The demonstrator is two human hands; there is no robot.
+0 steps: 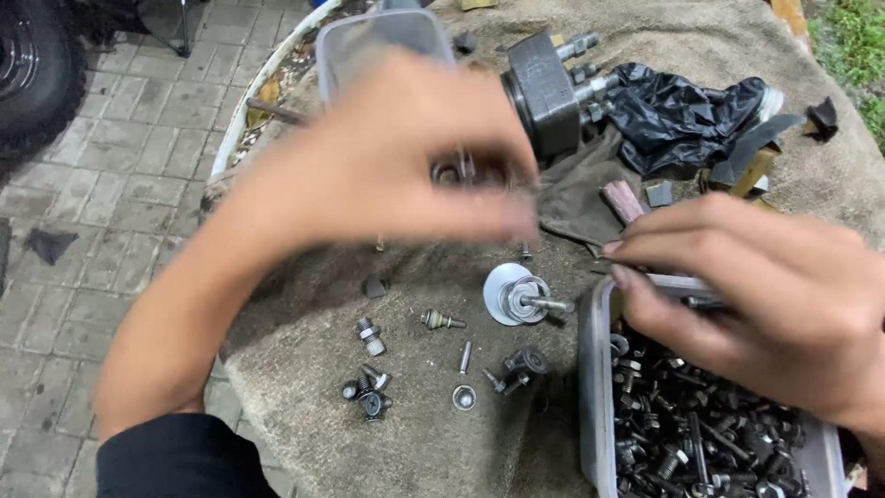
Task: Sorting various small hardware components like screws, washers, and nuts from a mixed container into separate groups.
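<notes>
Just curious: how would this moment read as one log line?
left hand: raised, blurred | right hand: at tub of bolts rim | loose bolts on cloth

My bench (645,55) is draped in coarse tan sacking. Grey paving bricks (111,184) cover the ground to my left, beside a black tyre (32,74). Grass (853,46) edges the far right.

A crumpled black plastic bag (687,115) lies on the burlap-covered counter (461,452) beside a heavy metal block with studs (551,88); a tyre (32,69) stands on the paving.
</notes>
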